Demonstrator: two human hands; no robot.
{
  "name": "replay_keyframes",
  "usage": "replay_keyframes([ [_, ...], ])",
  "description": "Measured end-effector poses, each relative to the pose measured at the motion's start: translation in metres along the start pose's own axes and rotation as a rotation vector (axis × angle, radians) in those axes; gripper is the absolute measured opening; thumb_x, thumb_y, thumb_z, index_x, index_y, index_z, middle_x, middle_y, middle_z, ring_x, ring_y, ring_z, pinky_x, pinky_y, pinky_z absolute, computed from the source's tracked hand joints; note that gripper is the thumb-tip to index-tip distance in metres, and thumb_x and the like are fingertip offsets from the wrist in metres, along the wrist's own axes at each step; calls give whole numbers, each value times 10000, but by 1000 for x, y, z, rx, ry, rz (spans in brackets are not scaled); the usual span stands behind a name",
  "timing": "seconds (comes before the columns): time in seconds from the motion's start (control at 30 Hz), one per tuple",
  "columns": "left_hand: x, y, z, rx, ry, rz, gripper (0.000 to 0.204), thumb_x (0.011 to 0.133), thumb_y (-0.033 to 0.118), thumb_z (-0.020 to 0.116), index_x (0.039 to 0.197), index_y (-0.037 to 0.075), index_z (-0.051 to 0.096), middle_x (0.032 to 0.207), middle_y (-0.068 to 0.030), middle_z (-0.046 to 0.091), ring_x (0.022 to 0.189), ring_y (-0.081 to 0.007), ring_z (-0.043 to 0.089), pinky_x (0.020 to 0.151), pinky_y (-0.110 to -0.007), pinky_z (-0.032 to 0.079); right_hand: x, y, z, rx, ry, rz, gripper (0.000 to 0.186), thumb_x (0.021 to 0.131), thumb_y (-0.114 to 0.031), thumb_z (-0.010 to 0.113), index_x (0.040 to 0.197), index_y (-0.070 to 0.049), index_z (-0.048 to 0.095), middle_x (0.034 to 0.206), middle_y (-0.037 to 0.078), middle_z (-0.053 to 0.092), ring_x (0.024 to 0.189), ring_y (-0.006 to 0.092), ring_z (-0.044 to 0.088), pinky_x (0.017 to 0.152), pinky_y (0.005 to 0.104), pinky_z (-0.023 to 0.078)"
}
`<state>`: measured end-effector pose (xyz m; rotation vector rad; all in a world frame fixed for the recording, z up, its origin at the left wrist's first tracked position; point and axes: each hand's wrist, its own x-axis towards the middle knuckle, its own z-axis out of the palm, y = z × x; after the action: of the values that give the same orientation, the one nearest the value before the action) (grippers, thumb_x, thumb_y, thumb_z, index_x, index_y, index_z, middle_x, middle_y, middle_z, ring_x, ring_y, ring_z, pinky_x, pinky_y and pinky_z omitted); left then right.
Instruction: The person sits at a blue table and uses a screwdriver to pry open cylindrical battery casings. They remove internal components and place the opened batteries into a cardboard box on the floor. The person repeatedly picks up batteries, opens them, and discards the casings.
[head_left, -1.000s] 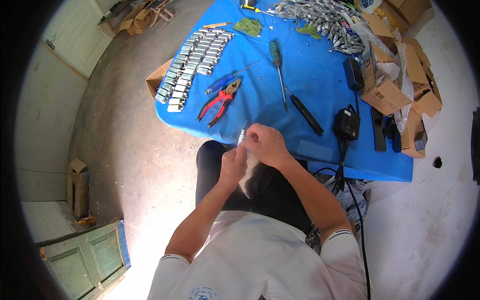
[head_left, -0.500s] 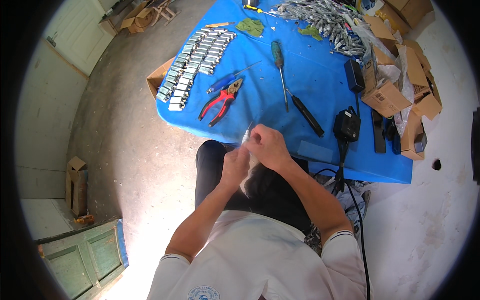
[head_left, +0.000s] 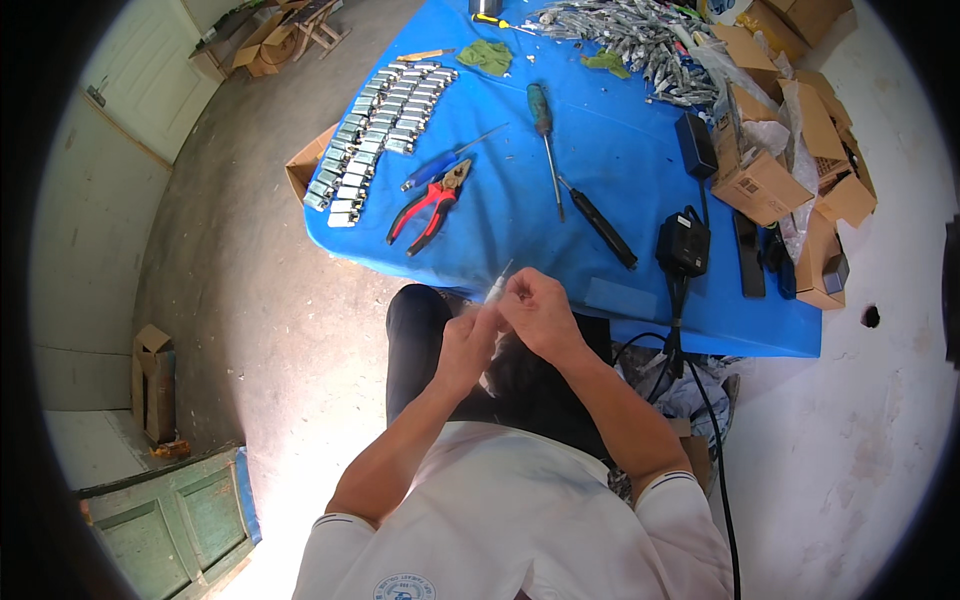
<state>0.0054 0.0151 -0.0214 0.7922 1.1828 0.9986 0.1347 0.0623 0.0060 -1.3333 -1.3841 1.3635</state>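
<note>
My left hand (head_left: 466,345) and my right hand (head_left: 537,312) are pressed together above my lap, just in front of the blue table (head_left: 620,150). Both hold one small silvery metal piece (head_left: 497,290), whose tip sticks up between the fingers. The rest of the piece is hidden by my fingers. On the table near my hands lie red-handled pliers (head_left: 428,208), a blue-handled screwdriver (head_left: 440,165) and a green-handled screwdriver (head_left: 545,135). Rows of small metal parts (head_left: 375,125) are laid out at the table's left end.
A black power adapter (head_left: 683,245) with a cable hanging off the edge, a black rod-like tool (head_left: 600,225), a heap of metal parts (head_left: 630,35) and several open cardboard boxes (head_left: 770,160) fill the table's right side. A green wooden door panel (head_left: 170,520) lies on the concrete floor.
My hands have stayed together over my lap, with only small finger movements around the metal piece. The view has shifted slightly.
</note>
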Motion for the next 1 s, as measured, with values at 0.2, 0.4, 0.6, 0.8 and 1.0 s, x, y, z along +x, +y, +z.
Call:
replay_keyframes([
  [0.2, -4, 7, 5, 25, 6, -8, 457, 974, 433, 458, 830, 19, 590, 550, 78, 360, 413, -14, 297, 368, -194, 206, -5, -10, -8, 59, -59, -55, 116, 800, -19, 590, 733, 0, 497, 668, 17, 541, 592, 51, 481, 526, 225, 447],
  [0.4, -13, 21, 5, 25, -56, -33, 457, 978, 419, 458, 864, 7, 619, 563, 75, 378, 429, -15, 308, 384, -191, 221, -11, -16, -14, 287, -159, 36, 94, 819, 0, 546, 742, 7, 494, 702, 30, 557, 650, 77, 556, 586, 230, 498],
  [0.6, -16, 12, 1, 170, 2, 219, 466, 966, 428, 486, 838, 10, 647, 578, 68, 422, 487, -14, 357, 420, -196, 257, -13, -19, -15, 231, -190, 70, 85, 833, -2, 541, 758, 21, 509, 748, 50, 581, 712, 121, 621, 662, 256, 547],
  [0.8, 0, 1, -3, 361, 144, 292, 479, 957, 442, 496, 849, 3, 653, 596, 55, 465, 518, -23, 360, 455, -212, 274, -10, -22, -11, 350, -152, 94, 71, 867, -23, 551, 847, 44, 564, 828, 75, 615, 737, 126, 632, 695, 270, 562],
  [1.0, 2, 8, -4, 352, 130, 256, 479, 961, 420, 497, 808, -11, 638, 576, 33, 487, 526, -53, 410, 465, -243, 319, -10, -25, -13, 461, -156, 134, 85, 880, -33, 552, 895, 44, 587, 850, 83, 629, 770, 135, 640, 729, 271, 559],
])
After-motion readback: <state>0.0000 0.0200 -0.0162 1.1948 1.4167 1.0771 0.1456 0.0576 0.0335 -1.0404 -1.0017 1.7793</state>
